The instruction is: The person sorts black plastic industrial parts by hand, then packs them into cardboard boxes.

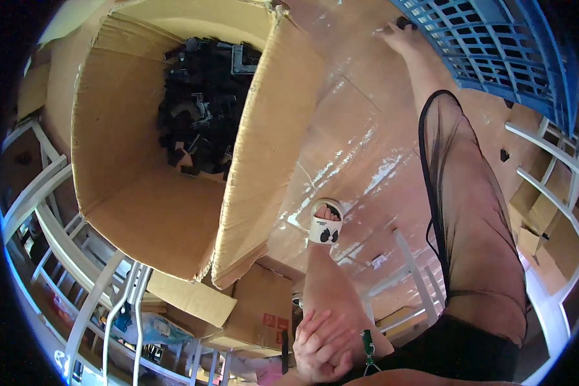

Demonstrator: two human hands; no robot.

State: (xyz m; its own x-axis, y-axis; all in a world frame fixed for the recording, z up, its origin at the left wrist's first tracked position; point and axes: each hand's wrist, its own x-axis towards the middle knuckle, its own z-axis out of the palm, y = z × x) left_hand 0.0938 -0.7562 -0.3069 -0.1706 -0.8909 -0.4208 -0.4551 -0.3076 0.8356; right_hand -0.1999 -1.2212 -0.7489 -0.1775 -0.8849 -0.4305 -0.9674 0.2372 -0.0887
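A large open cardboard box stands at the left, with a pile of black plastic parts inside. My right arm, in a sheer black sleeve, stretches far forward. At its end my right hand is closed on a small black piece, beside a blue plastic basket. Close to my body, my left hand rests by my bent knee with its fingers folded. What those fingers hold, if anything, is hidden. A green beaded band shows just right of this hand.
Pale metal frames curve along the left, others along the right. Smaller cardboard boxes lie below the big one. A white slipper is on my foot on the scuffed brown floor. A loose black bit lies at right.
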